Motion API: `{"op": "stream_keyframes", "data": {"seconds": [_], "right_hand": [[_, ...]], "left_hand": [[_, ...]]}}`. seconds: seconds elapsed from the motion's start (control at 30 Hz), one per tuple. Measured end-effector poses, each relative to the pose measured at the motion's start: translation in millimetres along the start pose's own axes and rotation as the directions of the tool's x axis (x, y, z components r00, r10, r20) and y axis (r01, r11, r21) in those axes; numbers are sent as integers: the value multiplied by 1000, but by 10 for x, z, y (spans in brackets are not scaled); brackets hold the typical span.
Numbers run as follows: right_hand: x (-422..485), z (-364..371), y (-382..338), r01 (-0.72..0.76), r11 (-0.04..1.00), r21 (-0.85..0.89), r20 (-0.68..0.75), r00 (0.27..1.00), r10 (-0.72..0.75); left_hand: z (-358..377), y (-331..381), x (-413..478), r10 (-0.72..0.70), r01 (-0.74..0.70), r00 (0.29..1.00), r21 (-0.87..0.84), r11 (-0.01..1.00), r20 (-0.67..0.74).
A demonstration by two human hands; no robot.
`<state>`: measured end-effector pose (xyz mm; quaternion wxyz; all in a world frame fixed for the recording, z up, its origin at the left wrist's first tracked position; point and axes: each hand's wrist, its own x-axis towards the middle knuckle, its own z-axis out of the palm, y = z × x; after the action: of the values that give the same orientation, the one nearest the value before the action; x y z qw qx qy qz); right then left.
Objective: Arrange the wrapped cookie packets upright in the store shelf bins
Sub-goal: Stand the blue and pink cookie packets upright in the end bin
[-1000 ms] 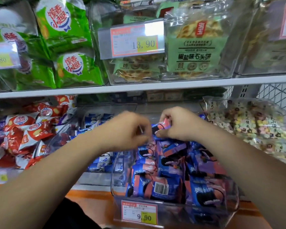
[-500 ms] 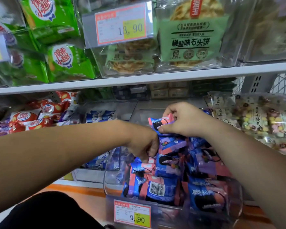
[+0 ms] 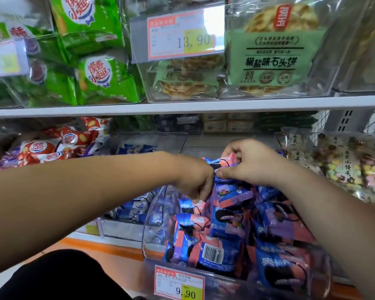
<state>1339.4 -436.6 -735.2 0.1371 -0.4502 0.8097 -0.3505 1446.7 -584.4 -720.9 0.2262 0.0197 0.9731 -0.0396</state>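
Head camera looks down on the cookie packets point(image 3: 225, 230), wrapped in blue, pink and purple, heaped in a clear plastic bin point(image 3: 152, 224) at the near centre of the lower shelf. Some stand on end; others lean or lie across each other, and one near the front shows its barcode. At the far end of the bin the right hand point(image 3: 251, 163) pinches a pink-and-blue packet point(image 3: 222, 163) between thumb and curled fingers, holding it just above the heap. The left hand point(image 3: 193, 178) reaches in from the left, just beside the right hand, with its fingers curled down among the packets at the bin's left wall. They are hidden behind the back of the hand, so I cannot tell if they grip anything. A 9.90 price tag point(image 3: 179, 284) sits on the bin's near face.

Left of this bin, another clear bin holds blue-and-white packets point(image 3: 134, 211), and farther left lie red snack packets point(image 3: 52, 146). To the right are clear bags of pastel-coloured snacks point(image 3: 344, 165). A white shelf board point(image 3: 182, 108) runs across above the hands. On it stand green snack bags point(image 3: 100, 79) at the left and green-labelled flatbread bags point(image 3: 275, 57) at the centre, with a 13.90 price tag point(image 3: 182, 35) between them. An orange strip point(image 3: 108, 247) runs below the lower shelf, and dark clothing point(image 3: 59, 276) shows at the near left.
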Motion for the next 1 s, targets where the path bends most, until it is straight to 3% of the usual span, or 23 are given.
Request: {"op": "stream_keyframes", "data": {"seconds": [0.1, 0.23, 0.33, 0.47, 0.53, 0.63, 1.0], "right_hand": [[-11, -9, -9, 1, 1000, 7, -6, 1000, -1], [-19, 2, -19, -18, 1000, 3, -7, 1000, 18], [-23, 5, -47, -21, 999, -30, -25, 999, 20], [-38, -2, -78, -12, 995, -98, -60, 998, 6], [-60, 0, -78, -26, 993, -117, -63, 998, 18], [-68, -22, -66, -57, 986, -159, -82, 996, 45], [-67, -28, -42, -56, 980, -189, -86, 996, 40]], "left_hand": [[19, 40, -47, 13, 8, 991, 151, 989, -136], [30, -33, -155, 12, -10, 996, 26, 1000, -83], [75, 10, -161, -11, 17, 997, 87, 996, -73], [61, 20, -143, -47, 109, 973, 272, 956, -225], [48, -12, -156, -68, 136, 970, 289, 947, -232], [56, 10, -173, -114, 140, 983, 181, 974, -143], [71, -62, -104, -101, 93, 990, -89, 992, -96]]}}
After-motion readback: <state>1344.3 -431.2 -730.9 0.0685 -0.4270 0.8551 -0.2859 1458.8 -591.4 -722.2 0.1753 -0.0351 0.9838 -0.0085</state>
